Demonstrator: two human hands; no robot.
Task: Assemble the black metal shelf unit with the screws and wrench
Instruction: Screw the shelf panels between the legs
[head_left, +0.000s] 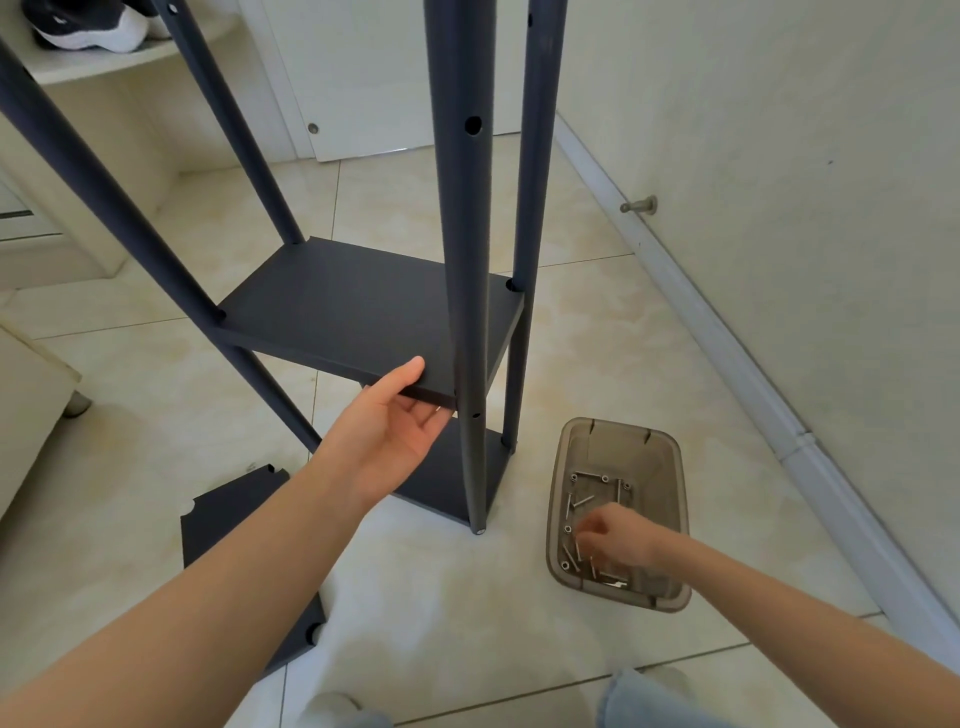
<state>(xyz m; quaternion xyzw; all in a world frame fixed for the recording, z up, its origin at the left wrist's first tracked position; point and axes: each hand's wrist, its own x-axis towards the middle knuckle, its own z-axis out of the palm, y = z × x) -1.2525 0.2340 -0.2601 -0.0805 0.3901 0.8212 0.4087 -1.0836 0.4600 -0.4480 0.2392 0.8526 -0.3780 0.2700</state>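
Left hand pinches front edge of likely stiff, thin black metal shelf panel just left of near dark post; right hand, fingers blurred, reaches among small slippery steel screws in brown translucent tub right of post, grip unclear.

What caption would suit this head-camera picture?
Shelf assembly: left hand grips the black shelf panel, right hand reaches among screws in a tray.
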